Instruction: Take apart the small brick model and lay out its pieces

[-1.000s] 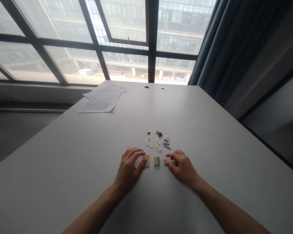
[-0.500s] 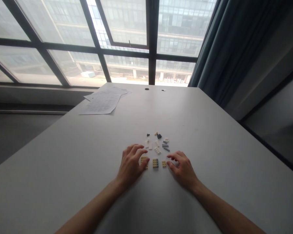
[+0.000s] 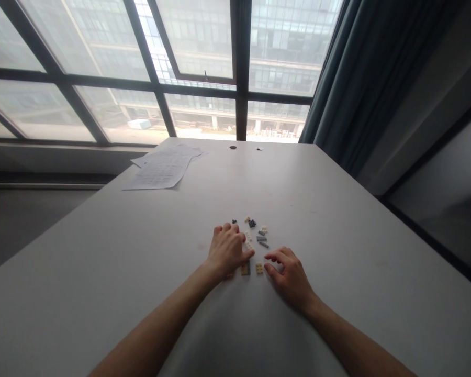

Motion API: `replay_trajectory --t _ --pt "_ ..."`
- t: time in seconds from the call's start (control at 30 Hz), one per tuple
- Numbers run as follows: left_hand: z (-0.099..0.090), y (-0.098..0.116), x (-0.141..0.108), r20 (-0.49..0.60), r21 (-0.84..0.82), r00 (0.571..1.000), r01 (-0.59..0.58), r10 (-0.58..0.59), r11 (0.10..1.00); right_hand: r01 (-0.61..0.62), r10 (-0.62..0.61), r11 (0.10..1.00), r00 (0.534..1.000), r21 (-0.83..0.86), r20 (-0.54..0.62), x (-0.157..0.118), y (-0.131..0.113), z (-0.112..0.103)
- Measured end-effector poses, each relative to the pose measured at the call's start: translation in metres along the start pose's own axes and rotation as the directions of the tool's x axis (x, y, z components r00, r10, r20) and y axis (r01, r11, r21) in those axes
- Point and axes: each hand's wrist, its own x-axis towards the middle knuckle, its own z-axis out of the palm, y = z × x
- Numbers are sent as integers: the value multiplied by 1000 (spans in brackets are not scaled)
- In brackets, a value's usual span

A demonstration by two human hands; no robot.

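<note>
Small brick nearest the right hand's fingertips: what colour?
Small brick: tan-yellow, shown in the head view.

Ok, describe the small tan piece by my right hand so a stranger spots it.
On the white table, find your right hand. Just left of it lies the small tan piece. Unlike the tan-and-gray block farther left, it shows only tan.

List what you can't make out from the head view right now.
All in the head view:
- Whatever the left hand touches: its own back hides any contact.
- Left tan brick: mostly covered by that hand and wrist.
- White bricks: partly behind the same hand.
- Print on the papers: too small and blurred.
</note>
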Motion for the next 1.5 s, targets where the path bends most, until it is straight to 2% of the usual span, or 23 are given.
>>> replay_trajectory --t 0.17,0.3,0.43,0.53,0.63,0.77,1.07,1.33,1.5 --pt "4 2 4 20 -30 1000 -14 15 999 5 -5 1000 1000 5 -9 0 0 1" --pt "0 1 4 20 -57 999 -44 45 997 2 -2 1000 1000 20 -18 1 0 0" --pt "-16 4 -4 -113 -126 992 -78 64 989 -6 11 998 998 69 -68 5 3 -2" --pt "-32 10 -15 -218 -163 973 -119 82 979 9 6 986 996 168 -90 6 1 -4" --pt "-41 17 -30 -301 -178 948 -164 105 970 36 -39 948 999 316 2 4 -9 -4" --pt "-43 23 -44 -363 -191 924 -200 120 961 31 -104 879 987 475 126 -2 -25 -1" --pt "-41 26 -70 -412 -207 895 -277 174 938 -190 -37 715 951 673 307 -11 -35 3" --pt "-32 24 -94 -460 -211 869 -309 185 927 -213 19 777 949 592 315 -20 -37 12" --pt "-27 29 -94 -525 -217 839 -293 142 931 -172 -35 793 945 584 326 -23 -36 14"
